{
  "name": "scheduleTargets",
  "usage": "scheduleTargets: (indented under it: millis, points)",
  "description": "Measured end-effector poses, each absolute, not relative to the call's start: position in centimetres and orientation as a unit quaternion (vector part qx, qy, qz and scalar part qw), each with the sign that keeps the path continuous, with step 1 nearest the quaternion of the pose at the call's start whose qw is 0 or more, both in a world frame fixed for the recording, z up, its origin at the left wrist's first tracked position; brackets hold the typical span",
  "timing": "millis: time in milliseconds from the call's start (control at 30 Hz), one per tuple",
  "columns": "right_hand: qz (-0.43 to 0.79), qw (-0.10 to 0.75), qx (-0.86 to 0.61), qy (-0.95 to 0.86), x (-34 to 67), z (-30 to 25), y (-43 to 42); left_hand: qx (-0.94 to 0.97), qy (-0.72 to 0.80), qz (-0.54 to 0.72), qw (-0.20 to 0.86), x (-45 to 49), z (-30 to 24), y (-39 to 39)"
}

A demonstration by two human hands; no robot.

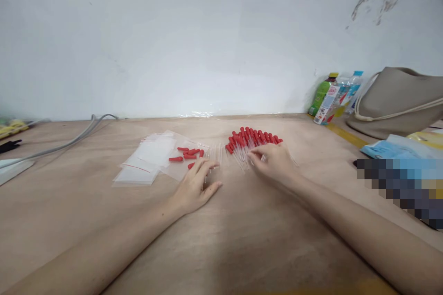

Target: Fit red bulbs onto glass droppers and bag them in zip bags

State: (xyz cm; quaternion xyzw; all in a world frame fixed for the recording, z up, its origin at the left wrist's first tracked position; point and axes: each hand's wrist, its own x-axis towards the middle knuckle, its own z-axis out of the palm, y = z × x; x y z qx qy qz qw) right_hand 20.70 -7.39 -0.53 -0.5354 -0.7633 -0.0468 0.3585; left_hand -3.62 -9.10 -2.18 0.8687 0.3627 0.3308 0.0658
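Note:
My left hand [197,186] rests by a row of thin clear glass tubes [217,151], thumb and fingers apart. Loose red rubber bulbs [190,156] lie just beyond its knuckles, on a clear plastic bag [173,171]. To the right is a fanned pile of droppers with red bulbs [254,136], their glass ends pointing towards me. My right hand [275,161] is at the near side of this pile, thumb and forefinger pinched over the glass ends. What is between those fingertips is too small and blurred to make out.
Flat clear zip bags [147,153] lie stacked left of the bulbs. A grey cable [78,138] crosses the far left. Back right stand drink bottles [320,97], a carton [327,103] and a grey-brown drawstring bag [398,101]. Blue packets [384,147] lie at the right.

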Motion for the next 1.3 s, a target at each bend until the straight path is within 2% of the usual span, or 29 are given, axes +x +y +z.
scheduleTargets:
  millis: [67,200,467,667,900,1100,1300]
  points:
    - [0.031,0.373,-0.63,-0.681,21.0,0.2,-5.9,0.878,0.354,0.314,0.076,-3.4,-2.1,-9.1]
    - [0.04,0.341,-0.697,-0.629,19.9,1.2,-3.2,0.882,0.341,0.31,0.095,-3.4,-1.9,-9.2]
    - [0.0,0.297,-0.703,-0.646,17.3,-0.1,-1.5,0.89,0.335,0.297,0.089,-3.5,-2.0,-9.0]
    - [-0.026,0.311,-0.642,-0.7,16.6,-0.5,-2.7,0.877,0.355,0.319,0.042,-4.3,-2.0,-8.5]
    - [-0.046,0.206,-0.642,-0.737,13.8,-0.9,-3.7,0.872,0.403,0.278,0.004,-6.9,-1.2,-6.8]
    - [-0.06,0.134,-0.66,-0.737,12.7,-0.6,-3.4,0.844,0.441,0.299,-0.067,-6.6,-1.6,-5.6]
    - [-0.08,0.116,-0.659,-0.739,11.7,-1.0,-3.8,0.827,0.47,0.287,-0.111,-6.7,-1.3,-6.6]
